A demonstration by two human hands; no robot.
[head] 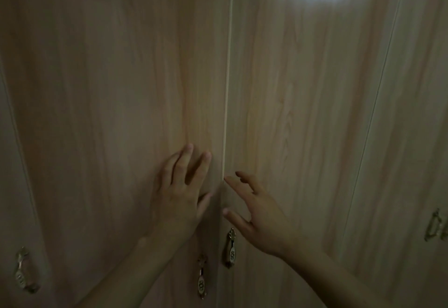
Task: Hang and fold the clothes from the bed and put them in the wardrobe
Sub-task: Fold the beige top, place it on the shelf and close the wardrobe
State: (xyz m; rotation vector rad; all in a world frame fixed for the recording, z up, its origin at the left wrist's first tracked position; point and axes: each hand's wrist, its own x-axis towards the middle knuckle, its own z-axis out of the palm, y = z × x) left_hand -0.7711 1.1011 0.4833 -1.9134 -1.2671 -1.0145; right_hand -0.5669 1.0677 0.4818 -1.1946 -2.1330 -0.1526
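Since both hands are flat and holding nothing, left hand on the wardrobe door, right hand at the seam; these rigid panels probably swing easiest from the handles.

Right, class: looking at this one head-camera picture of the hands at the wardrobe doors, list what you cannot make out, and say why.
- Wardrobe inside: hidden behind the wooden doors.
- Clothes and bed: not in the head view.
- Far-right handle: cut by the frame edge and blurred.
- Whether the right hand touches its door: unclear in dim light; the left hand lies flat on its door.
- Print on the middle handles: too small.
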